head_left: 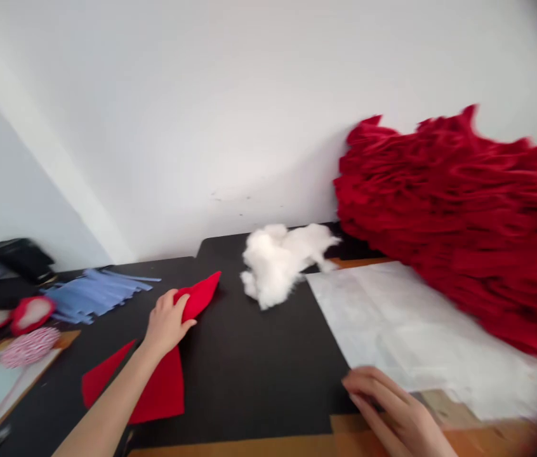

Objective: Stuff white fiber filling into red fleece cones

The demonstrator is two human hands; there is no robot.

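White wall [178, 114], behind the desk.

Heap of red felt [454, 222], large, blurred, banked against the wall at right.

Black desk [268, 393], wood showing along its near edge.

Translucent white sheet [406, 324], lying flat beside the heap, partly under its edge.

Lower red felt piece [164, 387], under the left forearm; whether it joins the piece above is hidden.

Pointed red felt piece [199, 295], on the desk left of the stuffing, held by the left hand [166, 324], its fingers [173, 311] together and closed over it.

Right hand [392, 409], at the sheet's near edge, fingers [368, 387] together; whether they pinch the sheet, cannot tell.

White polyester stuffing [278, 263], loose clump, near the wall.

Blue paper strips [94, 295], loose bundle.

Red-and-white twine ball [30, 348], at far left.

Risk: the heap could slump onto the sheet if disturbed; a sleeve could snag the stuffing.
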